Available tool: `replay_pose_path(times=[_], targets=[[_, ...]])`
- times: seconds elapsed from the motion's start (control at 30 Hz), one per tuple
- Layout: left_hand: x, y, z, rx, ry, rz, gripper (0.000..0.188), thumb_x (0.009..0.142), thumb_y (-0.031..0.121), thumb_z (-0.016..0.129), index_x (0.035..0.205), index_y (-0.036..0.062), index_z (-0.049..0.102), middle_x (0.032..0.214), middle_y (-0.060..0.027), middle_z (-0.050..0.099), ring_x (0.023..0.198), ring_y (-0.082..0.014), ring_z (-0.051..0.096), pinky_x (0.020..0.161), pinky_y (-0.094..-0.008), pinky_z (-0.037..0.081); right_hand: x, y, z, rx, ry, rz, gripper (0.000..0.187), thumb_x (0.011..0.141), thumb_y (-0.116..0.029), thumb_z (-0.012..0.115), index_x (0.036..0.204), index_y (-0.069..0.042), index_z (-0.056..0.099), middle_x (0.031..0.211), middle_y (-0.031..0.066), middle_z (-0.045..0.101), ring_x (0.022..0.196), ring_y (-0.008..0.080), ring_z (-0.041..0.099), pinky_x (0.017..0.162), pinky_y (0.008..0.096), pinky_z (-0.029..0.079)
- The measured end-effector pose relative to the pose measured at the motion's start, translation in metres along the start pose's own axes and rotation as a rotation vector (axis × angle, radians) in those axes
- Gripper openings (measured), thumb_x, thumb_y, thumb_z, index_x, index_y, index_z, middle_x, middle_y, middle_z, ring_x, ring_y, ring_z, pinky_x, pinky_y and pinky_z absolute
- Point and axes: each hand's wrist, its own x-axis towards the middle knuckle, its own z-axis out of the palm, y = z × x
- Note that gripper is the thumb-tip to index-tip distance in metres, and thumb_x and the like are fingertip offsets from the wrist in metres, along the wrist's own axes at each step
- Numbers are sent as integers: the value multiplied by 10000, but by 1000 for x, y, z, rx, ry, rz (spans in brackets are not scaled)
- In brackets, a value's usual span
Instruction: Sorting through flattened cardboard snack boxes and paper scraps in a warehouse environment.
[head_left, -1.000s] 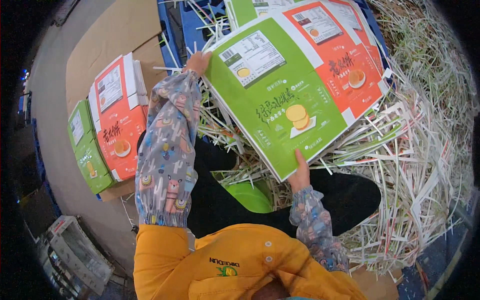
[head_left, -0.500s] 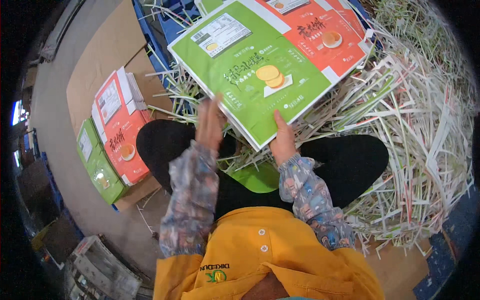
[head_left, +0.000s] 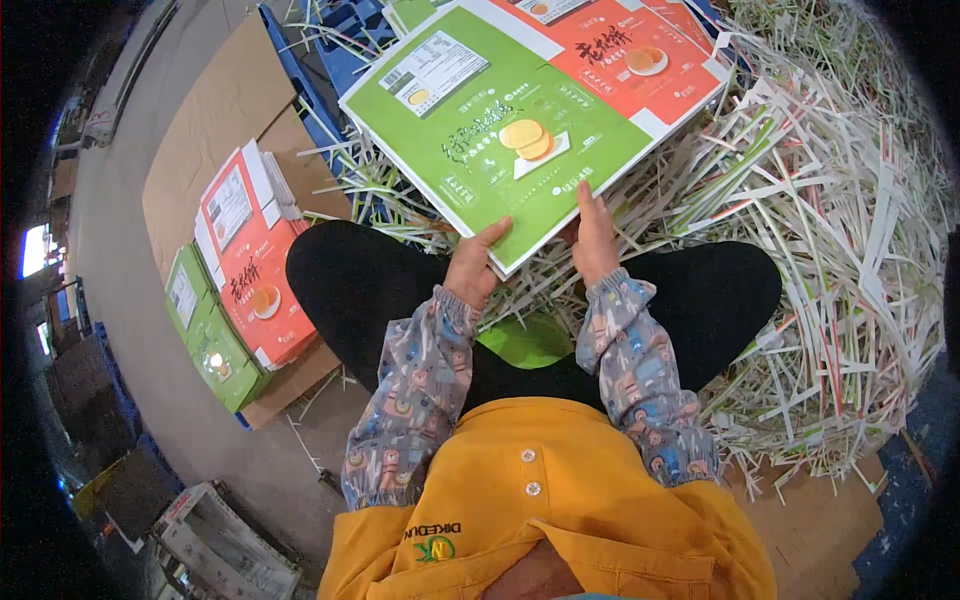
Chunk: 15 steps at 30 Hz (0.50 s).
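Note:
In front of me lies a stack of printed cardboard sheets (head_left: 560,90), half green and half orange-red, with pictures of round cakes. Its near corner points toward me. My left hand (head_left: 475,265) grips the stack's left edge beside that corner, thumb on top and fingers hidden beneath. On the other side of the corner, my right hand (head_left: 596,240) holds the right edge, its thumb against the green face and its other fingers mostly out of sight.
Shredded paper (head_left: 820,270) heaps up on the right and under the stack. At left, another pile of printed sheets (head_left: 262,270) rests on brown cardboard (head_left: 210,150). Blue pallet slats (head_left: 312,122) show behind. Something green (head_left: 525,342) lies between my knees. A pale crate (head_left: 225,550) stands lower left.
My left hand, blurred beside the stack's left edge before, has come down to grip near the corner. The stack has shifted slightly away, and my right hand moved a little with it.

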Motion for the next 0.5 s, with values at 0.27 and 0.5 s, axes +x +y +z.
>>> replay_pose_path(times=[0.27,0.5], targets=[[-10,16,14,-86,-49,86,369,764,-4,536,1115,-24,423,1035,-153,530,892,-264,558,765,-369,491,-7,-7,3,550,-271,101,303,862,-376,413,826,-89,504,854,72,561,779,205,556,713,368,458],[-12,36,21,-159,-27,173,302,772,51,549,1058,12,464,967,-111,562,807,-213,574,686,-322,502,-10,-15,-32,82,-61,280,279,858,-337,450,696,-110,438,574,2,380,541,115,415,570,326,385]])
